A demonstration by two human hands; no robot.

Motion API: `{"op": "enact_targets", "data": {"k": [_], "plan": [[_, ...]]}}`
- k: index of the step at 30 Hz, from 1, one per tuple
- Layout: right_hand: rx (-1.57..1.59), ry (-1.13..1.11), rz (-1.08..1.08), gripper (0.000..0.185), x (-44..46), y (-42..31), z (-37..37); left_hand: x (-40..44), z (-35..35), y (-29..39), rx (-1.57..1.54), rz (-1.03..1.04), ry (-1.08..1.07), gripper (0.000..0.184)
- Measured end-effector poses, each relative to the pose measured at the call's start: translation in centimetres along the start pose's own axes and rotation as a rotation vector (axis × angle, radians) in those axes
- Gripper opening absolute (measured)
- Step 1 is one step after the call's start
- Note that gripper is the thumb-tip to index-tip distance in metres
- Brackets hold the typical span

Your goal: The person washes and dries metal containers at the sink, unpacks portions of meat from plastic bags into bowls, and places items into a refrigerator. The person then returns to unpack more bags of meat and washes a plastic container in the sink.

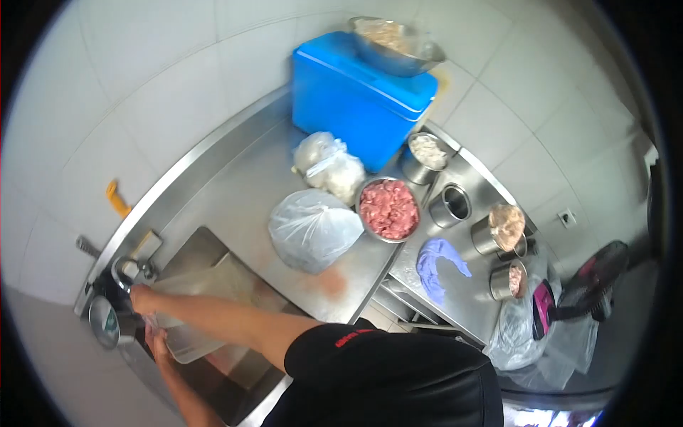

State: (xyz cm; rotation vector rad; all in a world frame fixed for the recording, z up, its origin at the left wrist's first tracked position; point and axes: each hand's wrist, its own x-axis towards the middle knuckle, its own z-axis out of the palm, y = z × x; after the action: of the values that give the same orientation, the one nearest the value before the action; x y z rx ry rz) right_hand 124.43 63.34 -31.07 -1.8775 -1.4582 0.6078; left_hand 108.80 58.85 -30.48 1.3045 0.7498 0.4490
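Note:
Both my hands are at the far left, beside the metal tap (124,267) over the sink. My right hand (144,300) looks closed just below the tap, its fingers mostly turned away. Directly under it is my left hand (158,343), fingers curled near the rim of a translucent plastic tub (196,343). A small clear, pinkish patch shows between the hands, too small to name. The tub stands tilted in the metal sink (267,373), partly covered by my right forearm.
A clear bag (313,231), tied white bags (329,167), a bowl of raw meat (389,208) and a blue cooler box (356,99) stand on the steel counter. Rightward are metal pots (450,205), a purple glove (435,269) and a black-and-pink fan (587,288).

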Motion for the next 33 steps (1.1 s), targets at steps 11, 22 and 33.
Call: {"op": "enact_targets", "data": {"k": [11,22,33], "plan": [[0.035,0.18,-0.084,0.008,-4.9,-0.2,-3.1,1.7,2.8,1.0,-0.049,0.059,-0.008,0.055],[0.566,0.297,-0.09,0.004,-11.3,-0.6,-7.7,-3.3,2.1,1.8,0.412,0.393,0.118,0.073],[0.864,0.112,0.893,0.076,-28.0,6.9,-13.5,-19.2,8.7,13.7,0.859,0.965,0.156,0.071]]}}
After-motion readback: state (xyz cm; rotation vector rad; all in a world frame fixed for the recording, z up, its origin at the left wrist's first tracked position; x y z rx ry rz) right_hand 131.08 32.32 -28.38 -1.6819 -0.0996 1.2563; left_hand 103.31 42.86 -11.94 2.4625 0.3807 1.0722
